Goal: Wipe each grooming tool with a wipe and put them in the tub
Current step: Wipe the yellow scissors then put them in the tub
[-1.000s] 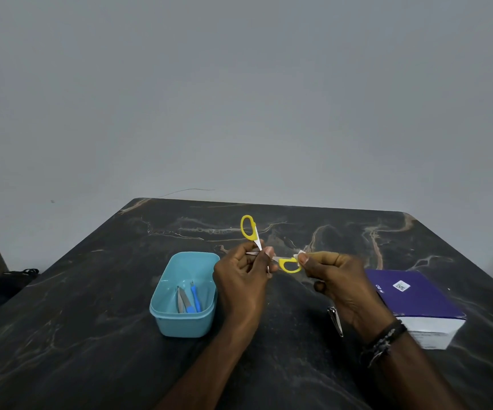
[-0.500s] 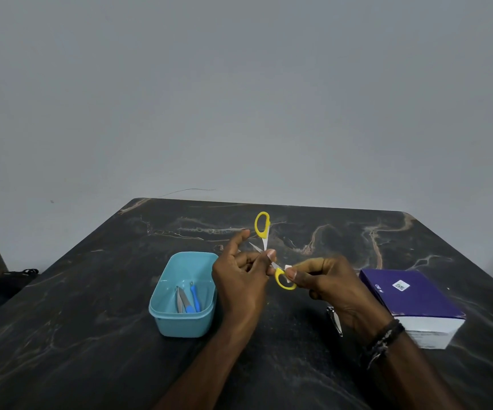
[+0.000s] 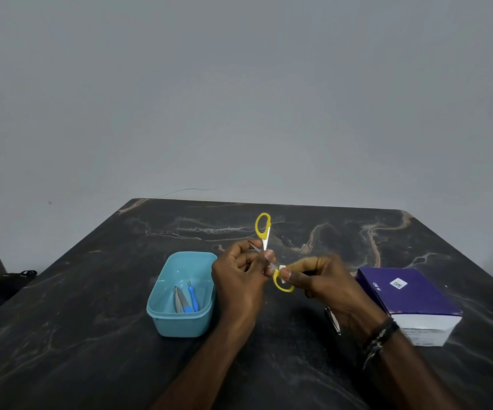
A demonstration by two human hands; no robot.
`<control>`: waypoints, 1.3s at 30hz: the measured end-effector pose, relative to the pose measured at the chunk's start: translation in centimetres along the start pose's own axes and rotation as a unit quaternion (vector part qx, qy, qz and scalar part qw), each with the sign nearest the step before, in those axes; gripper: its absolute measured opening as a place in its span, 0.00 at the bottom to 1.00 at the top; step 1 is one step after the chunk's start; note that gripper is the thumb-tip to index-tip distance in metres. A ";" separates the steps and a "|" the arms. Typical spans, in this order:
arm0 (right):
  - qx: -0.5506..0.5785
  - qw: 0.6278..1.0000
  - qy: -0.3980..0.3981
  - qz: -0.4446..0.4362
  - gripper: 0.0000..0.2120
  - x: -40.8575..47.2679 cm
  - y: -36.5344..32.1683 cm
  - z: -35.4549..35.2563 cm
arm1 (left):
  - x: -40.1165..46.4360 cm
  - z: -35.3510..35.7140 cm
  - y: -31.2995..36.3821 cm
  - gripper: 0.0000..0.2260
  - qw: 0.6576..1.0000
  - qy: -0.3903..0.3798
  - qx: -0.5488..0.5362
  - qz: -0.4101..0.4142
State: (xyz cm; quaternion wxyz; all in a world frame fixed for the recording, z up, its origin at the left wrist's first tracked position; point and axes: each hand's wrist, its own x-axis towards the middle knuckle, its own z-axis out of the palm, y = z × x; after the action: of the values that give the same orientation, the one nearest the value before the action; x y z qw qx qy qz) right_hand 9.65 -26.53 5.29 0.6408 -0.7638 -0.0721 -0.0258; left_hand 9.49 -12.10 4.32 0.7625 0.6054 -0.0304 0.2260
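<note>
A small pair of scissors (image 3: 264, 242) with yellow plastic loop handles and thin metal blades is held above the middle of the counter (image 3: 91, 306), its handles spread wide apart. One loop stands upright above the left hand (image 3: 239, 279); the other loop hangs lower, beside the right hand (image 3: 319, 279). The left grip is curled round the metal shanks near the pivot, with the blade tips showing past the knuckles. The right grip is pinched on a small white wipe (image 3: 282, 269), which is pressed against the lower yellow loop between thumb and fingers; only a scrap of the wipe is seen. A dark braided band (image 3: 378, 338) is worn on the right wrist.

The counter is a dark, glossy stone slab veined in pale brown and white. On it, just left of the left hand, a light blue plastic tub (image 3: 181, 324) with rounded corners is set. Inside the tub lie metal tweezers (image 3: 177, 300) and a slim blue-handled tool (image 3: 193, 297), side by side. A shiny metal clipper (image 3: 332, 321) lies on the counter, partly hidden under the right wrist. To the right, a rectangular cardboard box (image 3: 411, 294) with a purple top, white sides and a small printed code label is seen. A plain, matt grey wall (image 3: 239, 99) rises behind the counter.
</note>
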 end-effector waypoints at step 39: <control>0.133 0.985 0.096 0.051 0.05 -0.4 -0.4 0.6 | -0.8 0.4 0.4 0.11 0.988 -0.113 -0.003 -0.107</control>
State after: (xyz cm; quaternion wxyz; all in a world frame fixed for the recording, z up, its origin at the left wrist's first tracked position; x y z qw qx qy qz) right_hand 9.15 -25.93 5.55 0.7408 -0.6688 0.0261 -0.0565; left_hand 8.74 -12.68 4.54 0.7756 0.6248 -0.0521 0.0728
